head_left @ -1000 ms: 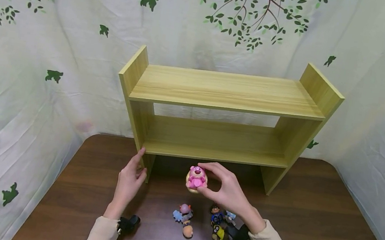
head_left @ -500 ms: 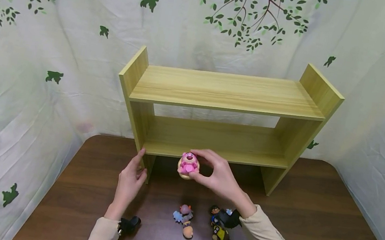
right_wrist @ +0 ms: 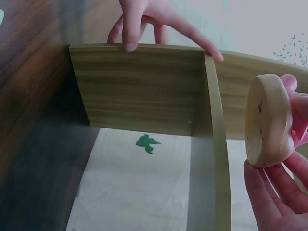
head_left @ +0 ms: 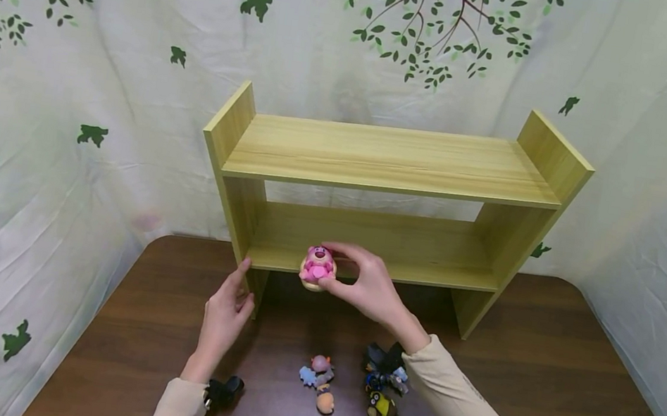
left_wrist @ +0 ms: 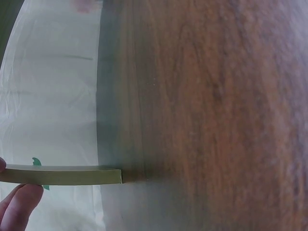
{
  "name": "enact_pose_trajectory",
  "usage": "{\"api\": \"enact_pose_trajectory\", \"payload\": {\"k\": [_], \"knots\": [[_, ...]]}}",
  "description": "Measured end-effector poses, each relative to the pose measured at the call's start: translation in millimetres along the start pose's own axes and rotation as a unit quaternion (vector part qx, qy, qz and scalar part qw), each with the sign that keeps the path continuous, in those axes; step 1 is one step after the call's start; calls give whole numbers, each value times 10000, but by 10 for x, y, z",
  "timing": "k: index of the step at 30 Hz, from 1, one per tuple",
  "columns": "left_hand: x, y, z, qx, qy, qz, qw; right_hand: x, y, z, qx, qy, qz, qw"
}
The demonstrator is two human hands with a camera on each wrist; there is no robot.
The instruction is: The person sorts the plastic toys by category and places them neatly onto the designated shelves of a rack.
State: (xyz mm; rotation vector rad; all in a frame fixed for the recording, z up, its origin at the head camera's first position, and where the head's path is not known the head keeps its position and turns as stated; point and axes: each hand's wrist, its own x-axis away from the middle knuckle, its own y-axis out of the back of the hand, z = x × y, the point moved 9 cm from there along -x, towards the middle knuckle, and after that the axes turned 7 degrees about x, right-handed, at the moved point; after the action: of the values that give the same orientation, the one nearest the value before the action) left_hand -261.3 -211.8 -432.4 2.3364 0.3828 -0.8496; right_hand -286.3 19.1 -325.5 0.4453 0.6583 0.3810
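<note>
A pink bear figurine [head_left: 318, 265] with a cream base [right_wrist: 268, 122] is in my right hand [head_left: 370, 288]. Thumb and fingers pinch it at its right side, in front of the lower board of a light wooden shelf [head_left: 395, 156]. The base's flat underside faces the right wrist camera. My left hand [head_left: 224, 313] grips the shelf's left side panel [left_wrist: 62, 177], thumb on the inner face and fingers on the outer. Its index fingertip reaches the lower board's front corner. Only the ends of the left fingers [left_wrist: 21, 211] show in the left wrist view.
On the dark brown table [head_left: 536, 407] lies a small cluster of figurines [head_left: 320, 377], front centre. Another group, with a yellow and black figurine [head_left: 382, 408], lies right of it, beside the right forearm. A white leaf-printed cloth [head_left: 126, 136] hangs behind.
My right hand has carried the bear figurine up and to the left, from below the lower board to in front of its edge. The left hand has stayed on the side panel.
</note>
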Motion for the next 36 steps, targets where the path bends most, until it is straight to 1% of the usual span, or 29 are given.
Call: {"api": "enact_pose_trajectory", "payload": {"k": [11,20,27,36], "knots": [[-6,-7,1,72,71,34,9999,-188,-76,-33,56,-29,42,10000],[6,-14,28,63,182,60,9998,-309,-171,-67,-101,58,21,9999],[9,-15,20,95,189,45,9998,-388,-246,-125,-83,-31,2,10000],[8,-14,19,119,151,38,9998,-490,-344,-185,32,-301,178,9994]]}}
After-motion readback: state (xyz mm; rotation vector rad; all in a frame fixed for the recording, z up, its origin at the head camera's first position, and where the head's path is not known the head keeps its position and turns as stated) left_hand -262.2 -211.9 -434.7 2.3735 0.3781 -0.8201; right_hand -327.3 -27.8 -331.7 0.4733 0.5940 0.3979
